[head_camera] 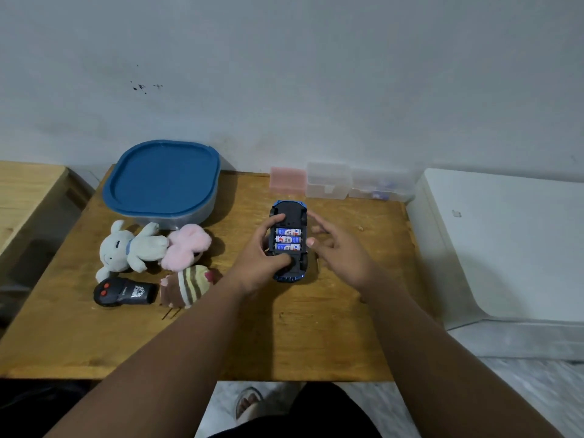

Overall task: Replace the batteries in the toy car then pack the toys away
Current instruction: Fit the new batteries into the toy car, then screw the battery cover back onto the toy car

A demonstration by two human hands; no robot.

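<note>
Wooden table (331, 327), left hand (257, 263) gripping upturned toy car (289, 216)

Both forearms are bare, with dark clothing (316, 415) below and a sandal (249, 403) on one foot.

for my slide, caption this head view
Left hand holds upturned toy car, three batteries exposed; right hand open.

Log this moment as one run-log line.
toy car upside down | three batteries seated, cover off | left hand grips car | right hand open beside it
</note>
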